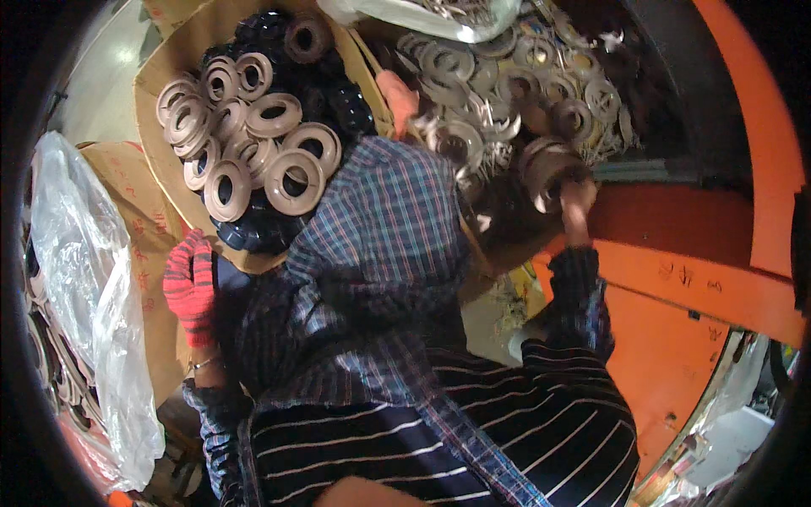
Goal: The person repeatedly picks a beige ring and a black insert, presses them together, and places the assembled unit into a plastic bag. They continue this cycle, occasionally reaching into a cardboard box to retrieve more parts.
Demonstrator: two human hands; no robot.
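My right hand (578,200), bare, is closed on a small stack of brown plastic rings (547,173). It is at the near right edge of a heap of loose rings and thin scrap (515,84). My left hand (191,283), in a red-and-black striped glove, is beside the near left rim of a cardboard box (150,110). Its fingers are curled together, with the tips close to that rim; whatever they hold is hidden. In the box, several brown rings (296,182) lie over dark glossy round parts (253,235).
A clear plastic bag (93,296) covers more parts at the far left, next to a brown carton (139,228). A whitish bag (473,32) hangs over the heap's far side. Orange machine panels (655,338) stand at right. Plaid cloth (380,203) covers my lap between box and heap.
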